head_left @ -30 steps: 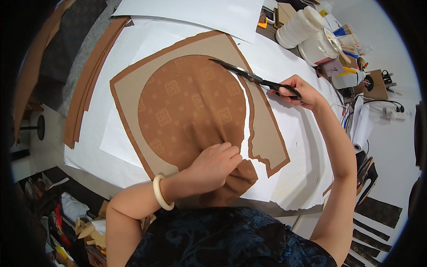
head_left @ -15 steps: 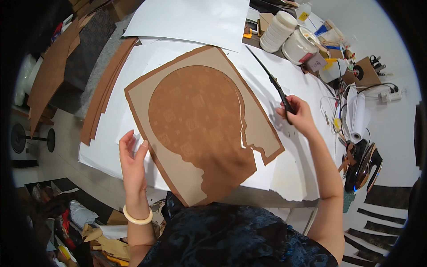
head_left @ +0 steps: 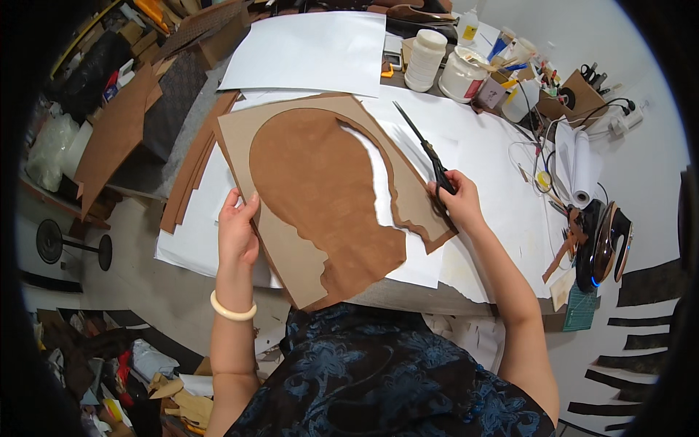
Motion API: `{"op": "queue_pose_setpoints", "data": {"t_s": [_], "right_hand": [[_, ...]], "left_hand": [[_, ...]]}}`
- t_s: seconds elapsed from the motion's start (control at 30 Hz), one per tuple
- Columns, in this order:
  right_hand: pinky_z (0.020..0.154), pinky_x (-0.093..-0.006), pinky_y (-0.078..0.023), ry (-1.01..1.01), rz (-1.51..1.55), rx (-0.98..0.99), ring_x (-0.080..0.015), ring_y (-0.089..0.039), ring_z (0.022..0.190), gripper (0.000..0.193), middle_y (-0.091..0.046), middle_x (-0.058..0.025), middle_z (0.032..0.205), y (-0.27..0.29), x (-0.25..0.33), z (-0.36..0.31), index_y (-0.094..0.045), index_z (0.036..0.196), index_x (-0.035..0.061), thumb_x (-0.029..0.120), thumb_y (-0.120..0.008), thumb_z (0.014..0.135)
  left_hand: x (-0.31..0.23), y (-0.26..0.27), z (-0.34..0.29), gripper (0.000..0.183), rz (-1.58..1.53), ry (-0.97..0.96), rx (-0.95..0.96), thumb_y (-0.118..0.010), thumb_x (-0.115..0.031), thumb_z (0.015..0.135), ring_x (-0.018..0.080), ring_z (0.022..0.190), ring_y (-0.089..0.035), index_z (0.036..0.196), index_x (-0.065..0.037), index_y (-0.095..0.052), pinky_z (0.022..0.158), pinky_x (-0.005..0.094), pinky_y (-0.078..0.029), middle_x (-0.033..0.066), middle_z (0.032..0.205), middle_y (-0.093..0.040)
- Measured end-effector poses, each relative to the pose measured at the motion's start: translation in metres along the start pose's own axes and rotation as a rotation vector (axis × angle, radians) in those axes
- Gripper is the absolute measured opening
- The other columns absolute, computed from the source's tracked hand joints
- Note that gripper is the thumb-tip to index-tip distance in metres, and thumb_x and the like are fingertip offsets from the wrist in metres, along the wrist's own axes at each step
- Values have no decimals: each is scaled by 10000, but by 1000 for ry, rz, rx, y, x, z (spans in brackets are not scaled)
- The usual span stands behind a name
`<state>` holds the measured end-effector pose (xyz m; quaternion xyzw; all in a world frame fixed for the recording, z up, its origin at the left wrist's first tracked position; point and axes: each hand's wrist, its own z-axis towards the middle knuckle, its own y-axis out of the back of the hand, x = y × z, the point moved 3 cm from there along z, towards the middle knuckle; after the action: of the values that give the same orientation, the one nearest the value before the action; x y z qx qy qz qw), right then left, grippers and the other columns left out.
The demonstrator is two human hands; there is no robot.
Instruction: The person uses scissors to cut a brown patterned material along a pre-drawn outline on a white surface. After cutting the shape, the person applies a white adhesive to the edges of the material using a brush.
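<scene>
A brown sheet, leather-like, lies in front of me with a beige board framing its rounded outline. Along the outline's right side a cut gapes, showing white beneath. My left hand, with a cream bangle on the wrist, is closed on the sheet's left edge, thumb on top. In my right hand are long black scissors, blades pointing up and away to the left, over the sheet's right edge; whether they touch it I cannot tell.
White paper covers the table. Two white jars and a tool clutter stand at the back right. An iron and paper roll are on the right. Brown strips lie along the left edge.
My left hand has closed on the sheet's left edge. The cut on the right side has spread wider. The scissors have come nearer the sheet. The whole view has shifted.
</scene>
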<state>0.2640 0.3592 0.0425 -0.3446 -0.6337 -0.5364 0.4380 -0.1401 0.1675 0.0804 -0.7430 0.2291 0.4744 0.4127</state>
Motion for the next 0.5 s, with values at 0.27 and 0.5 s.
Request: {"op": "queue_pose_setpoints", "data": {"t_s": [0.27, 0.5], "right_hand": [[626, -190, -365, 176, 256, -48, -10, -493, 701, 340, -605, 74, 815, 43, 27, -54, -718, 1138, -19, 179, -867, 904], [667, -171, -361, 198, 456, -44, -4, -482, 737, 399, -558, 77, 857, 64, 48, -103, -713, 1215, -37, 154, -840, 889]], "left_hand": [[-108, -20, -32, 321, 193, -398, 319, -664, -13, 1050, 118, 1166, -670, 1363, -6, -596, 1050, 269, -495, 73, 1295, -724], [-202, -51, -28, 448, 369, -437, 611, -684, -86, 1043, 152, 1196, -682, 1442, 51, -534, 1070, 298, -510, 104, 1334, -706]]}}
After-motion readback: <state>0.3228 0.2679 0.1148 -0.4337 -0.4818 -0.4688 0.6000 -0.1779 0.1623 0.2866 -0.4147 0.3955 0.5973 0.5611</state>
